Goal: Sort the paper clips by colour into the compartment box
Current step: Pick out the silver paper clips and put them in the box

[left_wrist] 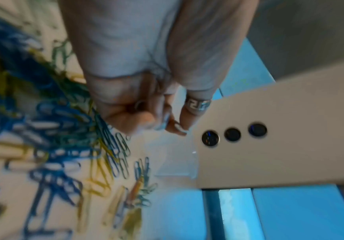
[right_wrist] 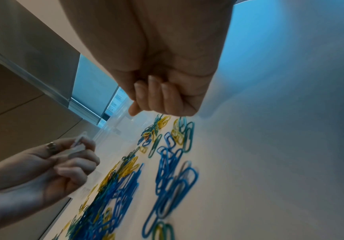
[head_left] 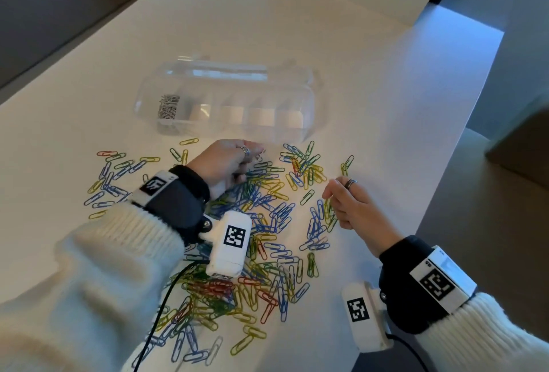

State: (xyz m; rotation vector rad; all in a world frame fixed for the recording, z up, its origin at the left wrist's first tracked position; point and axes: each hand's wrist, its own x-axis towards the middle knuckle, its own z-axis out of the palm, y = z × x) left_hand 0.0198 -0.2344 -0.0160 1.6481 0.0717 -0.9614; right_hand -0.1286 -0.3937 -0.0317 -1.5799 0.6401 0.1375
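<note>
No readable brand or wording anywhere; only black-and-white square code tags on the wrist bands and on the white camera units (head_left: 228,248) strapped below each wrist, plus a key-pattern engraving on the silver ring (left_wrist: 198,105) of one left finger. Heaped across the near half of the white table (head_left: 371,98): a wide scatter of paper clips (head_left: 261,223), plastic-coated wire in blue, yellow, green and red, thickest in the middle, thinning to loose strays at the left and right edges. Just beyond the heap, toward the far side: the compartment box (head_left: 225,104), clear plastic, long and low, lid open behind it, divided into a row of cells; a cluster of silver clips (head_left: 169,108) lying in the leftmost cell, other cells bare as far as can be seen. Left hand (head_left: 225,163) hovering at the far edge of the heap, near the box's front wall, fingers curled, fingertips pinching a small silvery clip (head_left: 259,158). Right hand (head_left: 353,208) at the right edge of the heap, fingers curled into the palm, forefinger and thumb drawn together; anything held there cannot be made out. Cream knitted sleeves (head_left: 98,276) on both arms. Smooth matte table, grey floor beyond its edges, a white panel with three dark round lenses (left_wrist: 231,134) at the far end.
</note>
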